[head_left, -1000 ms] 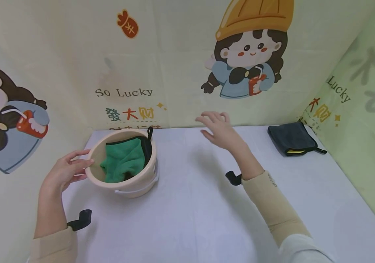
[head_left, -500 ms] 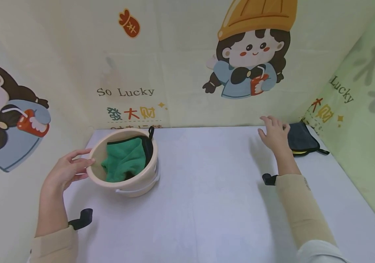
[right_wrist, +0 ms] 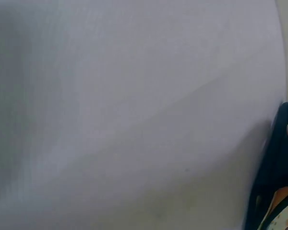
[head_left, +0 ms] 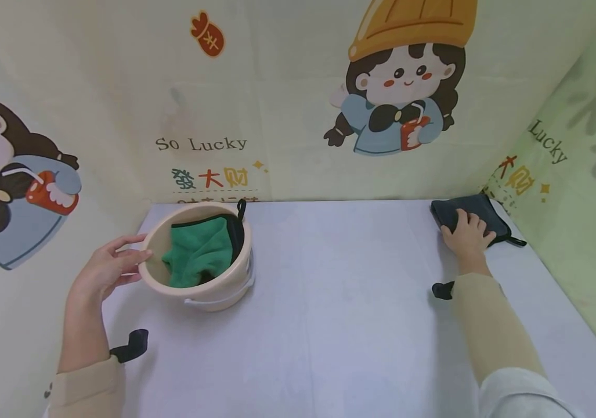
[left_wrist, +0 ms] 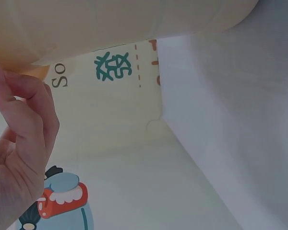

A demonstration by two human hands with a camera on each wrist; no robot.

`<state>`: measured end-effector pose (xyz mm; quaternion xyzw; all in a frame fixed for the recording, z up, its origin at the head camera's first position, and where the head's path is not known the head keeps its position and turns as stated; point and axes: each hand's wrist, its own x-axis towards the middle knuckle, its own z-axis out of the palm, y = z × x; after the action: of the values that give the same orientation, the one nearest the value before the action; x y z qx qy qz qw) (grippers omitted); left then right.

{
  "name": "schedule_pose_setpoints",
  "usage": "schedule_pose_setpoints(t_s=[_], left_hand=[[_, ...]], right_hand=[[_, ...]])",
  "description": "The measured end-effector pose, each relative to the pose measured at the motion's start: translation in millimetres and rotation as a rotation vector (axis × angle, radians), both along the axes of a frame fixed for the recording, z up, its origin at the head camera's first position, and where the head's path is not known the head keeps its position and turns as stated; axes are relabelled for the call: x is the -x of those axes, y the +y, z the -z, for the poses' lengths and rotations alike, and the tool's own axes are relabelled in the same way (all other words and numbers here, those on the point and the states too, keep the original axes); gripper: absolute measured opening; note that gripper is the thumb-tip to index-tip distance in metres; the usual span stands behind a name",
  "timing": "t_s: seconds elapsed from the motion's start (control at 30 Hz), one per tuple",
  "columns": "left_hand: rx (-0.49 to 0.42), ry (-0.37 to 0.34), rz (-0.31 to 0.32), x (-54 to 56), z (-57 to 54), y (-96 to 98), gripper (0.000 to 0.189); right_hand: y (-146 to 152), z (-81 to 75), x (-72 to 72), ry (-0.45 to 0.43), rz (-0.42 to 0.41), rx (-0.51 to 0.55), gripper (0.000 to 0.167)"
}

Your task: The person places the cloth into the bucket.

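Observation:
My left hand point(head_left: 111, 268) grips the rim of a cream bucket point(head_left: 235, 290) at its left side, thumb over the edge and fingers outside. The left wrist view has that hand point(left_wrist: 26, 117) at the pale bucket wall point(left_wrist: 110, 24). A green cloth point(head_left: 201, 249) with black trim lies crumpled in the bucket, its black loop sticking up over the rim. At the back right, my right hand point(head_left: 467, 239) grips a folded dark grey cloth point(head_left: 477, 208) from above, fingers spread and bent over its near edge. Dark fabric point(right_wrist: 281, 153) with a yellow inside shows in the right wrist view.
A white sheet point(head_left: 329, 325) covers the table. Printed cloth walls point(head_left: 287, 116) stand at the back, left and right. The bucket's white handle point(head_left: 221, 299) hangs down at the front. The dark cloth's loop point(head_left: 517, 241) lies near the table's right edge.
My right hand has swung from mid-table to the right and come down on the dark grey cloth. My left hand and the bucket have stayed in place.

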<state>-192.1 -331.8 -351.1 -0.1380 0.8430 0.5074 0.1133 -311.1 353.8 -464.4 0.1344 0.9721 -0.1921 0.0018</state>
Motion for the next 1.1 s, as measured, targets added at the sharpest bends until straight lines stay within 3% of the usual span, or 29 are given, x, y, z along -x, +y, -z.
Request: schedule_pose_setpoints(t_s=[0.17,0.4,0.7,1.1], left_hand=[[-0.001,-0.003,-0.001,1.3,0.7,0.4,0.077],[-0.011,-0.009,-0.003,1.2,-0.1,1.4,0.075],[-0.005,-0.012,-0.005,0.4,-0.6,2.0,0.077],[0.000,-0.011,-0.012,-0.3,0.4,1.5,0.078]], right_hand=[[6.4,5.5,-2.9,-0.079,0.014,-0.028,0.077],[6.2,5.0,-2.4,-0.161,0.009,-0.081,0.070],[5.5,9.3,2.7,-0.177,-0.049,-0.162,0.056],[2.8,7.2,4.9,-0.189,-0.034,-0.197,0.042]])
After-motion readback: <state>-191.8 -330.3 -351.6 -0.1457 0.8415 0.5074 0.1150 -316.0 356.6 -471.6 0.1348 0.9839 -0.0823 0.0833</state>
